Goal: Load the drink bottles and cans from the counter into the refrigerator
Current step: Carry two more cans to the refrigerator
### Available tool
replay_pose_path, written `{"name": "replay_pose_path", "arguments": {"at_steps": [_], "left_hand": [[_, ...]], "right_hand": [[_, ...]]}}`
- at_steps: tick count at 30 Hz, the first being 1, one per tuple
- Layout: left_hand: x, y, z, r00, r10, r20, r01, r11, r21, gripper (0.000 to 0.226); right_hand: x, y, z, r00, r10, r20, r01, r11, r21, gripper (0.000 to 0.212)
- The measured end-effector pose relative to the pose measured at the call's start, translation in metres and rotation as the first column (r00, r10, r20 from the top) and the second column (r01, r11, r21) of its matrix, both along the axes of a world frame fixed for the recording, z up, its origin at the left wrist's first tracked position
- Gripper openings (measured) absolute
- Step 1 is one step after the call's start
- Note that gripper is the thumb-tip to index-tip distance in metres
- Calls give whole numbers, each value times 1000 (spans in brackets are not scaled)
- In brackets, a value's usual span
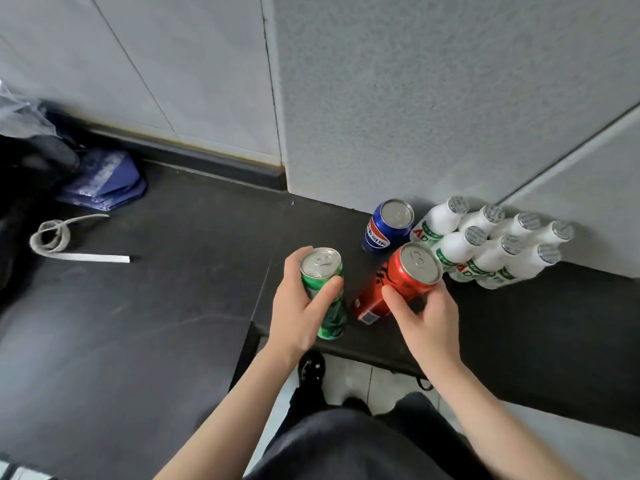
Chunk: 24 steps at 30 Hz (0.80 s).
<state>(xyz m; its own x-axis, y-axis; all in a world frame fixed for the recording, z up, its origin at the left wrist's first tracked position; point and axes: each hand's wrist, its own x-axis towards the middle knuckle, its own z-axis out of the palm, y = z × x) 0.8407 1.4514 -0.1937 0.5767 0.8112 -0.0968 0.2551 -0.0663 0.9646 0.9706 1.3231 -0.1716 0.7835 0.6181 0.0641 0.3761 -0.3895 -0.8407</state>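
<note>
While left grip (298,313) clasps green can (320,266), right grip (429,320) clasps red can (405,275) — both upright, tops up.

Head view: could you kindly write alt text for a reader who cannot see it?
A person's left hand holds a green can and the right hand a red can at a dark counter. A blue can and a cluster of white bottles stand behind them.

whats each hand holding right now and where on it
The left hand grips the green can round its upper side; the right hand grips the red can round its side below the rim.
</note>
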Motion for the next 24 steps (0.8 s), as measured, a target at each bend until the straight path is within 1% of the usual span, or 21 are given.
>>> {"name": "replay_pose_path", "arguments": {"at_steps": [3,6,9,11,13,15,17,20,21,24], "left_hand": [[-24,-27,6,997,71,-6,-71,997,-27,43],[-45,-60,11,978,211,-1,-210,975,-66,44],[-68,-94,12,943,332,-6,-330,938,-110,46],[-83,-120,13,919,393,-18,-392,910,-138,46],[-99,-148,14,887,458,-51,-461,877,-133,43],[-118,-179,12,840,539,-65,-542,831,-125,41],[-139,-216,6,764,641,-78,-645,750,-146,42],[-172,-273,3,604,789,-112,-795,588,-148,49],[-183,-290,3,549,828,-117,-834,531,-152,52],[-221,-342,0,365,923,-121,-923,342,-174,59]], "right_hand": [[-6,-12,4,993,117,3,-117,993,-18,46],[-11,-25,4,974,226,-8,-226,974,-7,39],[-19,-41,3,946,321,-56,-320,947,18,37],[-28,-51,-1,919,384,-89,-383,923,28,39],[-39,-62,-8,886,448,-120,-448,894,29,46],[-55,-72,-16,836,531,-140,-534,845,14,49],[-76,-83,-26,768,614,-182,-625,781,-1,49],[-112,-101,-34,662,709,-243,-736,676,-36,57],[-125,-105,-36,618,743,-254,-777,626,-59,58],[-170,-118,-37,461,827,-323,-883,464,-71,49]]}}
